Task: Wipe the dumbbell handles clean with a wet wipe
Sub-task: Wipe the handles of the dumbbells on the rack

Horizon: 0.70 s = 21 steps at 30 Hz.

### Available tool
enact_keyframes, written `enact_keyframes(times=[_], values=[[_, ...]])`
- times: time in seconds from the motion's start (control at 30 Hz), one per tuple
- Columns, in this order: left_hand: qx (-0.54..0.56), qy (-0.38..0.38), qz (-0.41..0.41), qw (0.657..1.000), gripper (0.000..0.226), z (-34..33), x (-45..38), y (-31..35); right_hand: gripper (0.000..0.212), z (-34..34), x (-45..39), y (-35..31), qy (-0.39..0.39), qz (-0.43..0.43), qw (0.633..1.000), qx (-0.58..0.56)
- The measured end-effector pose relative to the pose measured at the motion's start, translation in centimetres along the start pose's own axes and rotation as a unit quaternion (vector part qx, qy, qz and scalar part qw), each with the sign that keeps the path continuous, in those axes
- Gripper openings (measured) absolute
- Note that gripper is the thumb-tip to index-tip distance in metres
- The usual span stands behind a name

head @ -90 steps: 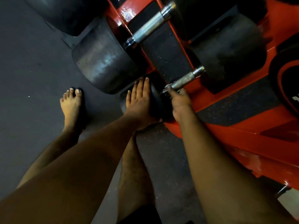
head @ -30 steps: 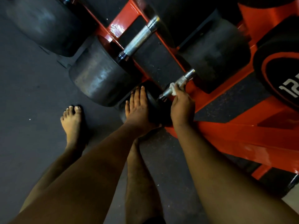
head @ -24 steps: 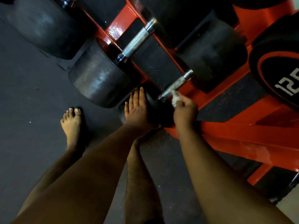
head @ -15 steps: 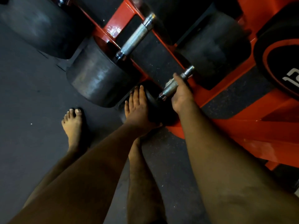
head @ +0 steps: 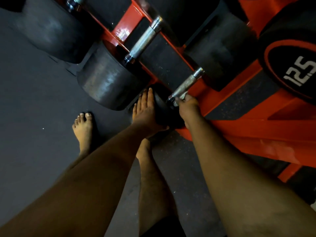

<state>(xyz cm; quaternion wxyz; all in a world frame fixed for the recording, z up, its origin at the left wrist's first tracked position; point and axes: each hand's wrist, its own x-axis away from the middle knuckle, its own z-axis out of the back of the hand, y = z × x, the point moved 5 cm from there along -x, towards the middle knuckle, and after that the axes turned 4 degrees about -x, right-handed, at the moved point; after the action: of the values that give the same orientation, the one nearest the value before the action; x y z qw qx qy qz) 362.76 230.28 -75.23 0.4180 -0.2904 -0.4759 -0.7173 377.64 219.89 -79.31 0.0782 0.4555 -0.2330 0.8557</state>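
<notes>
A small black dumbbell lies on the red rack [head: 227,93], its knurled steel handle [head: 187,84] running up to the right. My right hand [head: 187,106] grips a white wet wipe [head: 181,97] at the near end of that handle, beside the near black head [head: 162,108]. My left hand [head: 147,112] rests flat with straight fingers against the left side of that head. A bigger dumbbell sits beyond, with its steel handle [head: 143,42] bare and untouched.
Large black dumbbell heads [head: 106,79] crowd the rack on the left and at the top. A head marked 125 [head: 295,69] sits at the right. Below me are my bare feet [head: 83,129] on dark rubber flooring [head: 34,117].
My right hand with the wipe slid back down the handle from its far part to the near end. The left hand stayed on the dumbbell head.
</notes>
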Motion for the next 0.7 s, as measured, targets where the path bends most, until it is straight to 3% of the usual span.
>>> enact_keyframes(times=[0.07, 0.17, 0.23, 0.33, 0.43, 0.53, 0.6, 0.7], values=[[0.009, -0.014, 0.009, 1.000, 0.135, 1.2, 0.8, 0.1, 0.024, 1.2, 1.6, -0.5, -0.001, 0.047, 0.999, 0.024], [0.079, -0.010, 0.002, 0.997, 0.108, 3.7, 3.7, 1.1, 0.020, 2.1, 7.1, -2.8, 0.006, 0.111, 0.994, -0.012], [0.119, 0.000, -0.017, 0.993, 0.095, 6.1, 7.3, 2.4, 0.015, 2.4, 12.0, -5.2, -0.001, 0.105, 0.991, -0.085], [0.163, 0.019, -0.034, 0.986, 0.072, 10.7, 13.6, 4.8, 0.023, 2.8, 20.1, -9.2, -0.059, 0.095, 0.977, -0.180], [0.160, 0.047, -0.067, 0.984, 0.048, 15.7, 20.5, 6.1, 0.008, 3.8, 28.1, -13.0, -0.104, 0.107, 0.960, -0.237], [0.195, 0.095, -0.112, 0.970, 0.036, 20.6, 27.2, 7.1, 0.012, 5.9, 34.8, -16.9, -0.124, 0.149, 0.950, -0.244], [0.229, 0.125, -0.117, 0.958, 0.014, 23.9, 32.3, 7.3, 0.016, 6.4, 39.6, -19.6, -0.170, 0.177, 0.937, -0.247], [0.273, 0.164, -0.106, 0.942, 0.020, 27.8, 39.2, 7.2, 0.017, 6.9, 46.1, -22.3, -0.217, 0.220, 0.924, -0.224]])
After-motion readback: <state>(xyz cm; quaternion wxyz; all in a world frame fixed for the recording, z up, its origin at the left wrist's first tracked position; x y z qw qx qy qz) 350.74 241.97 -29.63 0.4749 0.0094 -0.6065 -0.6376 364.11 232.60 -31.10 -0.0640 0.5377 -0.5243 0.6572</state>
